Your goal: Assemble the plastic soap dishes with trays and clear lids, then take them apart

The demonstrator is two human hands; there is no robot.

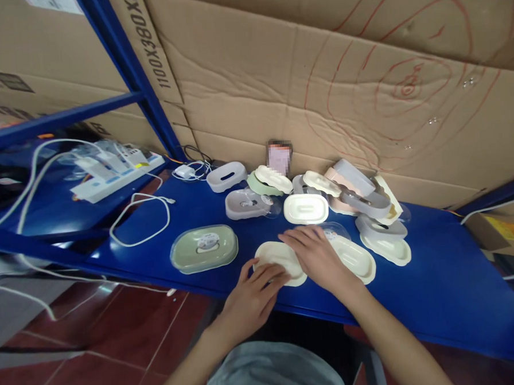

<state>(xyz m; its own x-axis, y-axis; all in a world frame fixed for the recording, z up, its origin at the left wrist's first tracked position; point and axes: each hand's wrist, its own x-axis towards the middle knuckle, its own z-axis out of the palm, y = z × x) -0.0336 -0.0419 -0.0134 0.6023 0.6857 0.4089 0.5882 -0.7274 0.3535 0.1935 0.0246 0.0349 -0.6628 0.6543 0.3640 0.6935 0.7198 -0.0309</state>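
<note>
A cream oval soap dish (274, 253) lies at the table's front edge, between my two hands. My left hand (259, 293) is on its left and front side, fingers bent over the rim. From the right, my right hand (314, 252) grips the far right rim, its fingers partly covering the dish. Close by on the right lies another cream dish part (356, 259), with a clear plastic lid (334, 231) behind it. A green soap dish under a clear cover (205, 248) sits to the left. Just behind my hands is a cream ridged tray (306, 208).
Behind are several soap dish parts: a grey-lilac one (227, 178), a green one (263, 185), and a stacked grey one (369, 202). White cable (141, 241) and a power strip (118, 175) lie left. A cardboard sheet (243, 90) stands behind the blue table (455, 280).
</note>
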